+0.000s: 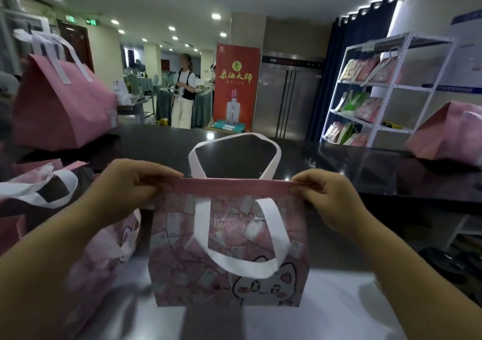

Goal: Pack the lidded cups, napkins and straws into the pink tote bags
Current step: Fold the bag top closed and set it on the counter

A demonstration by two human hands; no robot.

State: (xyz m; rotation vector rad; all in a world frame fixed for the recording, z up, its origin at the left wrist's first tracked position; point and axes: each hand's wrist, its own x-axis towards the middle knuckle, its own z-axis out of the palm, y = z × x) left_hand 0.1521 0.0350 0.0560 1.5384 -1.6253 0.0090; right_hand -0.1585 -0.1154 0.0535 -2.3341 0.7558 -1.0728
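A pink tote bag [229,256] with a cat print and white handles stands upright in front of me on a pale surface. Its top edge is pressed flat into a closed pink strip. My left hand [130,185] pinches the left end of that strip. My right hand [328,196] pinches the right end. One white handle arches up behind the strip, the other hangs down the front. What is inside the bag is hidden. No cups, napkins or straws are in view.
Another printed pink bag [104,256] leans at the lower left. Closed pink bags sit on the dark counter [287,154] at far left [60,104] and far right [448,136]. A white shelf [386,89] with bags stands at right. A person [184,91] stands far behind.
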